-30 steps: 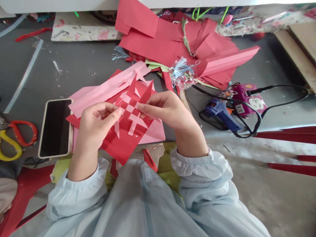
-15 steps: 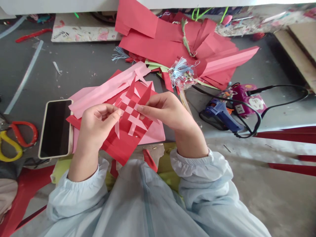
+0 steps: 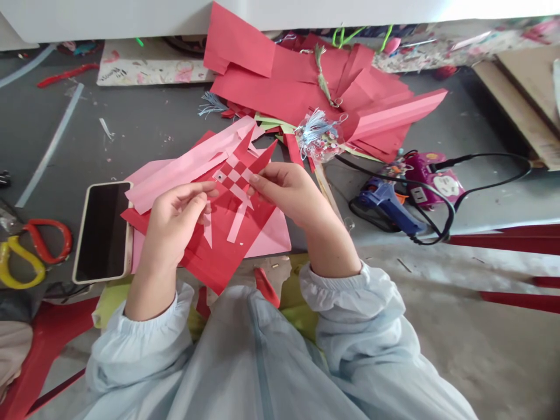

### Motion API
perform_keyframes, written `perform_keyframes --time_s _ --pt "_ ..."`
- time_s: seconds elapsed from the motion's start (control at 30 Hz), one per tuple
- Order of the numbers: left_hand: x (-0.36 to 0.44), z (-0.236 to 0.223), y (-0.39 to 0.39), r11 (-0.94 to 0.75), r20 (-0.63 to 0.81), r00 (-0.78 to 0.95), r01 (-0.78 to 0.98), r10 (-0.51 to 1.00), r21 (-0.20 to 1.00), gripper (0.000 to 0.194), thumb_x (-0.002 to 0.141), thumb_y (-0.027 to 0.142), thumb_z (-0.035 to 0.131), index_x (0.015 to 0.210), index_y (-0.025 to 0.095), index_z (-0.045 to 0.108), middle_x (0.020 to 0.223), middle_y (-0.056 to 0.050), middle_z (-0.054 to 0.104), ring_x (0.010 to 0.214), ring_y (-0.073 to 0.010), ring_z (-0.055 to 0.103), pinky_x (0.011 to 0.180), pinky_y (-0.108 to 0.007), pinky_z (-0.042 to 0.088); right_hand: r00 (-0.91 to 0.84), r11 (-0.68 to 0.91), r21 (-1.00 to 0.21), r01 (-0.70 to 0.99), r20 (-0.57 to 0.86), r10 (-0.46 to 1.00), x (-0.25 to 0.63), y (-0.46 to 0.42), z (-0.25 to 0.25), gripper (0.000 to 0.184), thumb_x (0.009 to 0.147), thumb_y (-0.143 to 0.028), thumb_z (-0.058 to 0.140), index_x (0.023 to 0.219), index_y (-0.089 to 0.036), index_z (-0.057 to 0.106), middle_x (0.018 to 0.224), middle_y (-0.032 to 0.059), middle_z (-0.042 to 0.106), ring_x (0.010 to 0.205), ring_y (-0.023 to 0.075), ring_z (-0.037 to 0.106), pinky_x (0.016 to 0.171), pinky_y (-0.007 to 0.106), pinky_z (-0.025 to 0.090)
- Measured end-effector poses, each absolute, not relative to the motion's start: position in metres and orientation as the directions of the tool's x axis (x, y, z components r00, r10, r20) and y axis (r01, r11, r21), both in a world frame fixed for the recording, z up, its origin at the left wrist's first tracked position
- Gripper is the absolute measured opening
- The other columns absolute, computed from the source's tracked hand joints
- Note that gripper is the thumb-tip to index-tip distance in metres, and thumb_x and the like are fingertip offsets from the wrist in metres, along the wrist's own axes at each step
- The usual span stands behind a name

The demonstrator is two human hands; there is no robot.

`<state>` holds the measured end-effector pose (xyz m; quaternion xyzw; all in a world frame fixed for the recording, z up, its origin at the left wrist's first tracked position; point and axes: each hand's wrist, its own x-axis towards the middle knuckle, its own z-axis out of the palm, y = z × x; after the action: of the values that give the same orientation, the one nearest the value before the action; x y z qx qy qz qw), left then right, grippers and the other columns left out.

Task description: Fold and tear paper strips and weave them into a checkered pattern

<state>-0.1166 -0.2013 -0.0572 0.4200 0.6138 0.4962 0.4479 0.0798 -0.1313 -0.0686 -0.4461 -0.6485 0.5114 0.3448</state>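
Our right hand (image 3: 284, 189) pinches the red-and-pink paper weave (image 3: 235, 175), mid-frame.
Our left hand (image 3: 175, 219) curls beside it; whether its fingers grip, we cannot tell.

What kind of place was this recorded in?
Probably a craft workspace: a blue glue gun, scissors and a heap of red paper share the grey tabletop.

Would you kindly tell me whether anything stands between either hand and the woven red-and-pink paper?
Nothing visible does. The right hand pinches one side of the woven paper; the left hand is at the opposite side, though whether its fingertips touch is unclear.
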Motion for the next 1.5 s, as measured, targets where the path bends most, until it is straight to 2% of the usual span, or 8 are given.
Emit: perform_keyframes --time_s 0.2,0.6,0.73,0.93,1.03,1.1,1.3,1.5 --pt "-0.120 -0.062 -0.200 0.178 -0.144 -0.226 0.141 0.964 0.974 0.033 0.072 0.026 0.081 0.104 0.018 0.078 0.102 -0.008 0.079 0.095 -0.0213 0.072 0.081 -0.030 0.059 -0.414 0.063 -0.972 0.224 -0.037 0.910 0.077 -0.133 -0.065 0.034 0.091 -0.035 0.064 0.063 -0.017 0.061 0.054 -0.0047 0.043 0.053 0.0082 0.033 0.052 0.027 0.024" --pt "-0.125 -0.078 -0.197 0.117 -0.056 -0.294 0.194 0.954 0.974 0.023 0.077 0.043 0.080 0.084 0.021 0.077 0.077 -0.003 0.076 0.072 -0.0171 0.072 0.068 -0.028 0.057 -0.517 0.043 -0.966 0.255 -0.099 0.851 0.076 -0.135 -0.060 0.030 0.093 -0.029 0.061 0.066 -0.016 0.062 0.057 -0.0037 0.048 0.054 0.0081 0.037 0.055 0.026 0.029" --pt "-0.126 -0.075 -0.197 0.083 0.001 -0.322 0.248 0.947 0.965 0.020 0.077 0.040 0.080 0.081 0.020 0.077 0.073 -0.002 0.074 0.067 -0.0155 0.070 0.064 -0.026 0.056 -0.466 -0.017 -0.978 0.206 -0.113 0.878 0.074 -0.136 -0.060 0.052 0.097 -0.049 0.056 0.055 -0.020 0.046 0.052 -0.0047 0.037 0.052 0.0079 0.032 0.053 0.027 0.027" --pt "-0.125 -0.069 -0.197 0.049 0.057 -0.360 0.281 0.931 0.959 0.009 0.078 0.029 0.077 0.076 0.020 0.077 0.069 0.000 0.072 0.061 -0.0112 0.065 0.058 -0.021 0.052 -0.384 -0.139 -0.982 0.128 -0.178 0.906 0.074 -0.134 -0.064 0.058 0.085 -0.074 0.057 0.071 -0.019 0.067 0.062 0.0005 0.058 0.057 0.0106 0.049 0.053 0.026 0.038" --pt "-0.126 -0.069 -0.197 0.018 0.098 -0.362 0.305 0.927 0.952 0.011 0.080 0.031 0.077 0.077 0.020 0.076 0.069 0.000 0.072 0.061 -0.0107 0.064 0.057 -0.021 0.052 -0.498 -0.094 -0.989 0.111 -0.137 0.856 0.076 -0.135 -0.060 0.053 0.088 -0.066 0.061 0.065 -0.018 0.066 0.059 0.0004 0.058 0.056 0.0099 0.049 0.055 0.026 0.039" --pt "-0.126 -0.070 -0.198 0.000 0.123 -0.356 0.326 0.926 0.946 0.015 0.081 0.035 0.077 0.079 0.020 0.077 0.070 0.000 0.072 0.062 -0.0111 0.065 0.059 -0.021 0.053 -0.531 -0.072 -0.993 0.090 -0.109 0.840 0.076 -0.135 -0.058 0.035 0.085 -0.049 0.072 0.072 -0.017 0.069 0.066 0.0012 0.065 0.061 0.0103 0.054 0.057 0.026 0.041" --pt "-0.121 -0.066 -0.200 -0.054 0.137 -0.332 0.248 0.933 0.967 0.021 0.077 0.036 0.083 0.091 0.021 0.081 0.086 -0.003 0.079 0.075 -0.0154 0.073 0.073 -0.027 0.061 -0.339 0.076 -0.996 0.037 0.060 0.939 0.074 -0.132 -0.065 0.004 0.071 -0.018 0.075 0.074 -0.017 0.073 0.073 -0.0004 0.070 0.068 0.0120 0.062 0.067 0.028 0.050" --pt "-0.120 -0.059 -0.198 0.038 -0.049 -0.260 -0.045 0.964 0.998 0.024 0.076 0.032 0.079 0.096 0.020 0.080 0.084 -0.003 0.078 0.072 -0.0171 0.074 0.073 -0.033 0.066 -0.108 0.487 -0.871 0.061 0.480 0.871 0.072 -0.131 -0.069 0.028 0.068 -0.003 0.060 0.070 -0.025 0.078 0.079 -0.0009 0.073 0.080 0.0143 0.067 0.074 0.030 0.054"
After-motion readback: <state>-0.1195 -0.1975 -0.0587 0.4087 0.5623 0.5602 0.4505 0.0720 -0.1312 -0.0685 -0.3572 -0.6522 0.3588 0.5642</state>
